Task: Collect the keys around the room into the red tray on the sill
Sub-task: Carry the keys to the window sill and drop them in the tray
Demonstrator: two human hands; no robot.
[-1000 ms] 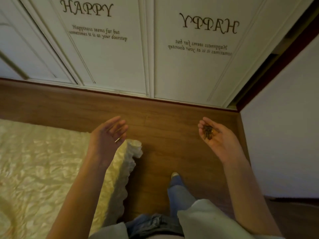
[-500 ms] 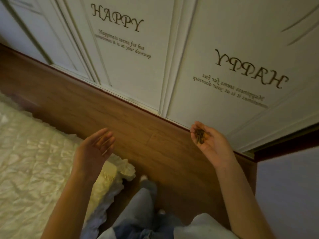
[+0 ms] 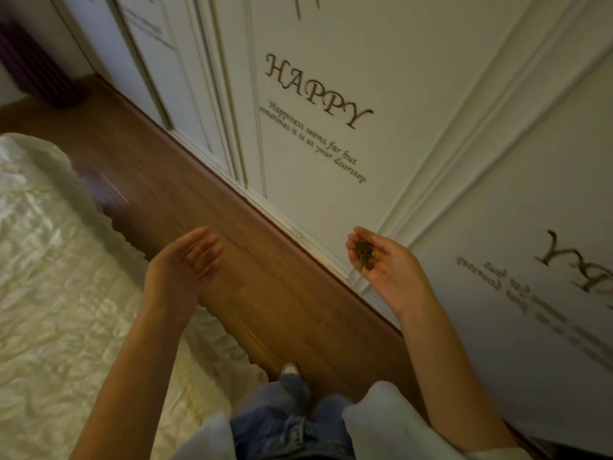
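Note:
A small bunch of dark keys (image 3: 365,255) lies in the upturned palm of my right hand (image 3: 386,265), whose fingers are relaxed and only slightly cupped. That hand hovers in front of the white wardrobe doors. My left hand (image 3: 184,263) is held out over the bed's edge with straight fingers, palm turned toward the right, and holds nothing. The red tray and the sill are not in view.
White wardrobe doors (image 3: 331,78) with "HAPPY" lettering run diagonally along the right. A strip of wooden floor (image 3: 265,293) lies between them and a bed with a cream quilted cover (image 3: 49,293) on the left. My legs in jeans (image 3: 292,423) stand on the floor.
The view has swung left along the wardrobe, so the doors now run diagonally. Both hands keep their pose, and the keys stay in my right palm.

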